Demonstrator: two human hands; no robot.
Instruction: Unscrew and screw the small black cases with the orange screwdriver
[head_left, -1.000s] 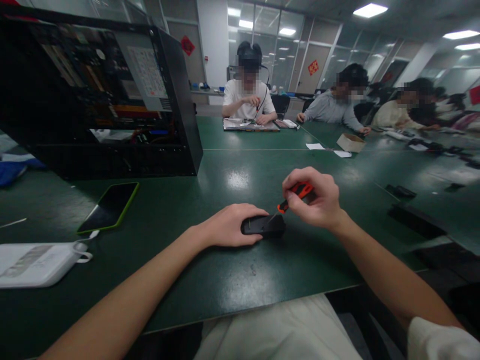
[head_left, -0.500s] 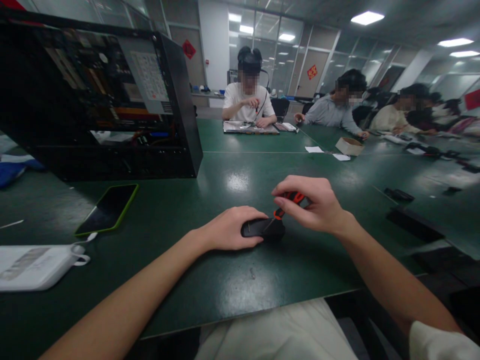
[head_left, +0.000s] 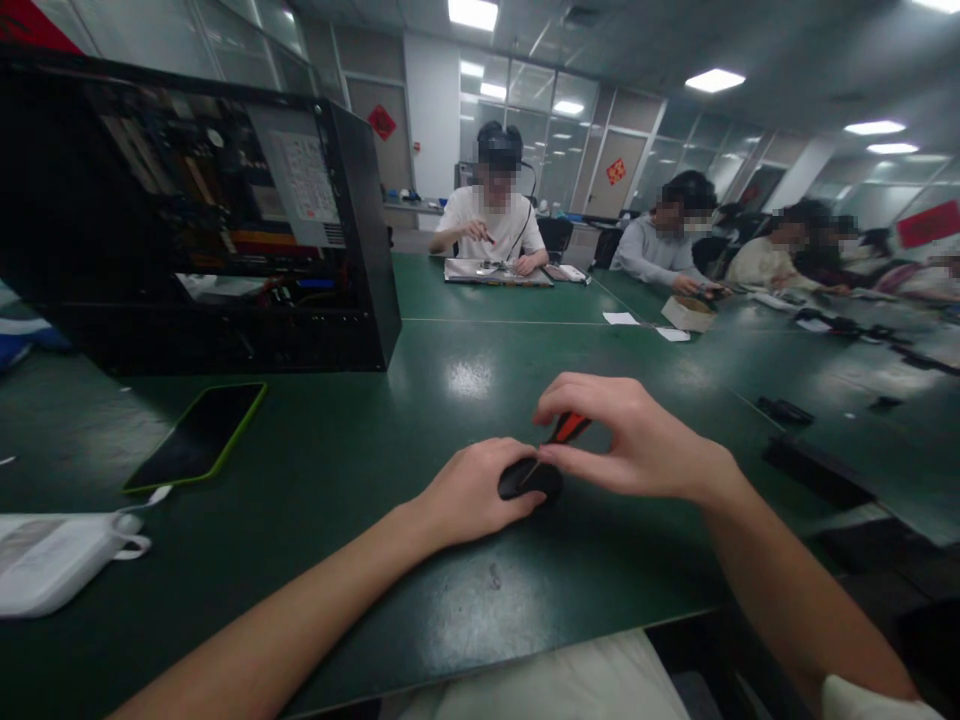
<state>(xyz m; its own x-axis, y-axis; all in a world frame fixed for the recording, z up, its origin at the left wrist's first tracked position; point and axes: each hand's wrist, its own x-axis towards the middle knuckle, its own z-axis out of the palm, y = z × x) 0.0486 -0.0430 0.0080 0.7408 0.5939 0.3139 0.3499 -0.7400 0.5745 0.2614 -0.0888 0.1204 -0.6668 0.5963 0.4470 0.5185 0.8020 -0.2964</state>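
Note:
A small black object (head_left: 551, 484), rounded like a computer mouse, rests on the green table (head_left: 450, 590). My left hand (head_left: 480, 490) is wrapped round its left side, fingers over the far edge and thumb along the near one. My right hand (head_left: 622, 435) pinches a red and black screwdriver (head_left: 571, 428), which is tilted. Its thin shaft points down and left onto the black object. Where the tip meets the surface is too small to make out.
An open black computer case (head_left: 352, 330) stands at the left. Nearer lie a phone with a green edge (head_left: 199, 435) and a white power bank (head_left: 52, 565). Across the table a person (head_left: 491, 215) works over a flat panel. A small box (head_left: 688, 314) sits to the right.
The black object has turned and now looks shorter between my hands. My right hand and the screwdriver have come closer to my left hand. The view has tilted up slightly.

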